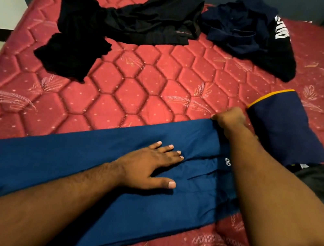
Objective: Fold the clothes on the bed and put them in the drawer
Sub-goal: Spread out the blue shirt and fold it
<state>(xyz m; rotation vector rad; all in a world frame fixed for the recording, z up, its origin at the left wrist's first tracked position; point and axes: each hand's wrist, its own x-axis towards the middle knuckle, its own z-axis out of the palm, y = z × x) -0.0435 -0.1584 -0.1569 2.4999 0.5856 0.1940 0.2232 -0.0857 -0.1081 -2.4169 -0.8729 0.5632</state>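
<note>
Blue trousers are laid flat along the near edge of the mattress. They are pressed down by the left hand, fingers straight. Their far waistband corner is pinched by the right hand, fingers curled.

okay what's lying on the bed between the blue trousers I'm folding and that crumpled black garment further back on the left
Nothing. In the head view only bare red quilted mattress separates the long blue trousers from the crumpled black garment.
</note>
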